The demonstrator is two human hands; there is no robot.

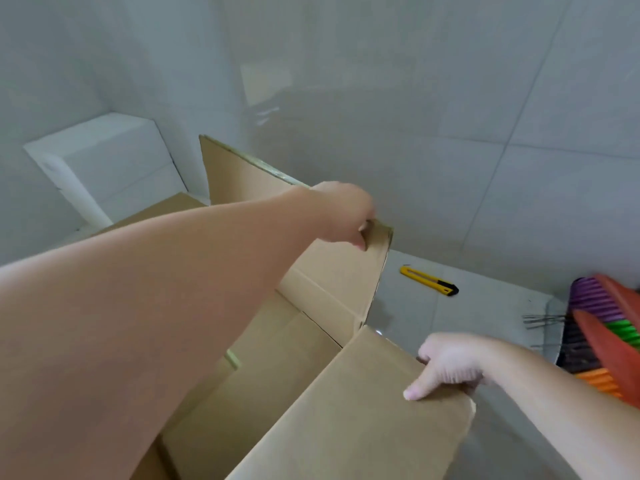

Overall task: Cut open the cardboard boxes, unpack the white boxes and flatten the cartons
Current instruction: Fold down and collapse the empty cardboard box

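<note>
A brown cardboard carton [325,299] stands open in front of me on the grey tiled floor, its flaps raised. My left hand [346,216] reaches across it and grips the top edge of the far upright flap. Closer to me, my right hand [446,367] grips the outer edge of the near right flap, thumb on top. The inside of the carton shows only brown cardboard. White boxes [104,164] are stacked in the corner at the back left.
A yellow and black utility knife [429,280] lies on the floor right of the carton. A colourful broom head [606,337] with a red frame sits at the right edge. Tiled walls [415,98] close the space behind.
</note>
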